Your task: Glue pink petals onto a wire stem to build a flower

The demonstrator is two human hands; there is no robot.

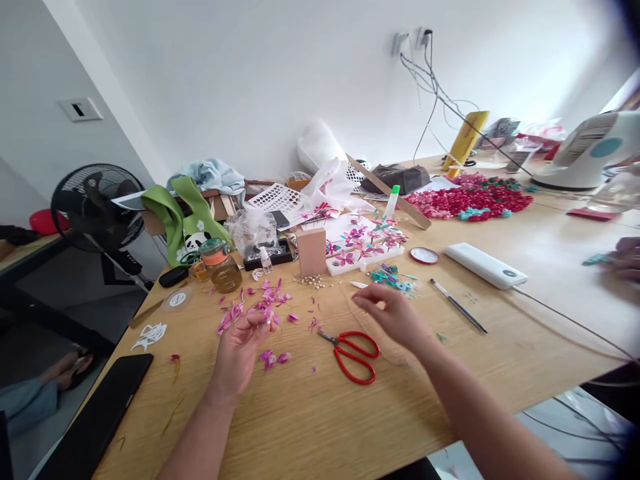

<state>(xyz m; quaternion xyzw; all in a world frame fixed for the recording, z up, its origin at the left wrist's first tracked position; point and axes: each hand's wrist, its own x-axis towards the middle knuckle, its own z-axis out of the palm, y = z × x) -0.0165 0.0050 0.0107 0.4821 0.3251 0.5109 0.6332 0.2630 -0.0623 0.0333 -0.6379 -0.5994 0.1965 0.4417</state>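
Observation:
My left hand (241, 347) pinches a small pink-purple petal flower (271, 316) with a white bead at its front. To the right, my right hand (387, 311) has thumb and forefinger pressed together; what they hold, if anything, is too fine to make out. A thin pale thread (367, 327) seems to run close below those fingers. Between the hands lie red-handled scissors (356, 353), blades pointing up and left. Loose pink petals (275, 360) lie by my left hand, and more petals (273, 293) are scattered beyond it. Small pearl beads (313, 283) rest before a tan block (311, 252).
White foam (345, 265) holds finished pink flowers. Teal pieces (393, 277) lie beyond my right hand, a pen-like tool (459, 307) and white power bank (485, 265) to its right. A glass jar (220, 267) stands left. Another person's hand (627, 257) shows at right.

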